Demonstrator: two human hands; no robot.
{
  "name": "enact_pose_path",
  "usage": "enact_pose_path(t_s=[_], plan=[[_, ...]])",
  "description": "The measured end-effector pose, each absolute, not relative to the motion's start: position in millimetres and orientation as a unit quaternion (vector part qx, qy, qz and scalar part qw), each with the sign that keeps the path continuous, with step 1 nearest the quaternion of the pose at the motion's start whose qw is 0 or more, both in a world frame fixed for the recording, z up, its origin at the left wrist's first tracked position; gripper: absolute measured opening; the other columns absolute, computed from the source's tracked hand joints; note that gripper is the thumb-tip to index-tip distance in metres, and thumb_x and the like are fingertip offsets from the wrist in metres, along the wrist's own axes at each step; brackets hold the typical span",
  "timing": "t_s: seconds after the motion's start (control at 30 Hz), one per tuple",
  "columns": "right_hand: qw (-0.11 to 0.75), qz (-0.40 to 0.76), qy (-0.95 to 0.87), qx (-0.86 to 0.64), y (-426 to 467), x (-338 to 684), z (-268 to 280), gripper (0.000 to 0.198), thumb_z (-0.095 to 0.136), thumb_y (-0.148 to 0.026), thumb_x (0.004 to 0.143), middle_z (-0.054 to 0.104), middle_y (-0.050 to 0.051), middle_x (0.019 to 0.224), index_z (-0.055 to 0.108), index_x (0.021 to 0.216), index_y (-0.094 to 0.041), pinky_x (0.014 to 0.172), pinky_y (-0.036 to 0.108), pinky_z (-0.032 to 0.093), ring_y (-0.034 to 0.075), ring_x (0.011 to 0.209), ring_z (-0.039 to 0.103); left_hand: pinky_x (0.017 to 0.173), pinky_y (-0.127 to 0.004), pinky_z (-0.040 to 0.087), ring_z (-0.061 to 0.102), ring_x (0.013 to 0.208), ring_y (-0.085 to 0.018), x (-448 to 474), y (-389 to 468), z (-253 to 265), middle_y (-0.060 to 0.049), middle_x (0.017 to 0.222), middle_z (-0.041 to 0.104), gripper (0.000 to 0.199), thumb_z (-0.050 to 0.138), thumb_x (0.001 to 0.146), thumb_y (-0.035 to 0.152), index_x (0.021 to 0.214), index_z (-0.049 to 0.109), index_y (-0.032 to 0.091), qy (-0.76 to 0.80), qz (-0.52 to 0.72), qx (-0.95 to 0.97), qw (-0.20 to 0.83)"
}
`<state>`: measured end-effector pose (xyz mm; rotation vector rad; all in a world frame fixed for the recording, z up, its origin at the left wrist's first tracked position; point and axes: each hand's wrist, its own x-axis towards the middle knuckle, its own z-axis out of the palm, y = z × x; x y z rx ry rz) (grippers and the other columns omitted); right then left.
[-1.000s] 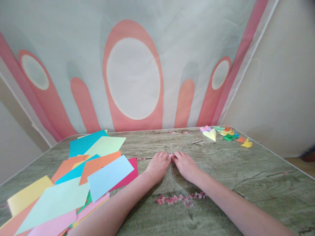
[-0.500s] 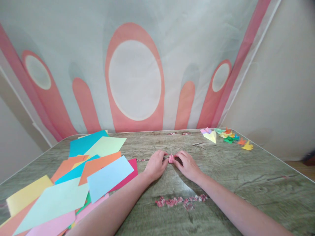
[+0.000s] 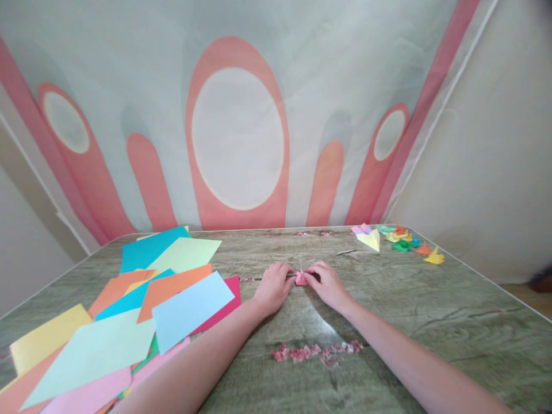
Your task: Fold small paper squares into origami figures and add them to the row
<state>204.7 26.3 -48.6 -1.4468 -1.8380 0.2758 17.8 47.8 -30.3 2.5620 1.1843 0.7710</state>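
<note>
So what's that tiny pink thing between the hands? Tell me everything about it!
The small pink folded paper looks like thin, creased craft paper, folded into a little compact shape. It sits low at the wood-patterned table, near the middle. The left hand and the right hand pinch it from either side with their fingertips. Most of it is hidden by the fingers, so its exact form cannot be told.

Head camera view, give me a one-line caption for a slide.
Both hands, left hand and right hand, pinch a small pink folded paper on a wood-grain table, beside scattered coloured sheets.
</note>
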Motion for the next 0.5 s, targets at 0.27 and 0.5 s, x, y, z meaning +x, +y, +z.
enact_pose_path(t_s=[0.27,0.5], plan=[[0.399,0.122,-0.732,-0.539,18.8,202.5,-43.5,0.015,0.062,-0.033,0.077,0.06,0.005,0.085,0.066,0.081,-0.018,0.076,0.031,0.044,0.016,0.08,0.056,0.082,-0.033,0.041,0.051,0.092,-0.019,17.1,46.1,-27.7,-0.005,0.094,0.055,0.017,0.053,0.083,0.033,0.09,0.058,0.018,0.37,0.28,0.876,0.131],[0.411,0.13,-0.73,-0.53,11.0,198.1,-38.3,0.025,0.067,-0.034,0.07,0.063,0.002,0.081,0.057,0.087,-0.019,0.073,0.032,0.043,0.017,0.075,0.058,0.083,-0.032,0.041,0.051,0.091,-0.018,16.7,44.4,-22.7,-0.004,0.093,0.056,0.007,0.058,0.079,0.024,0.083,0.056,0.018,0.337,0.314,0.872,0.169]])
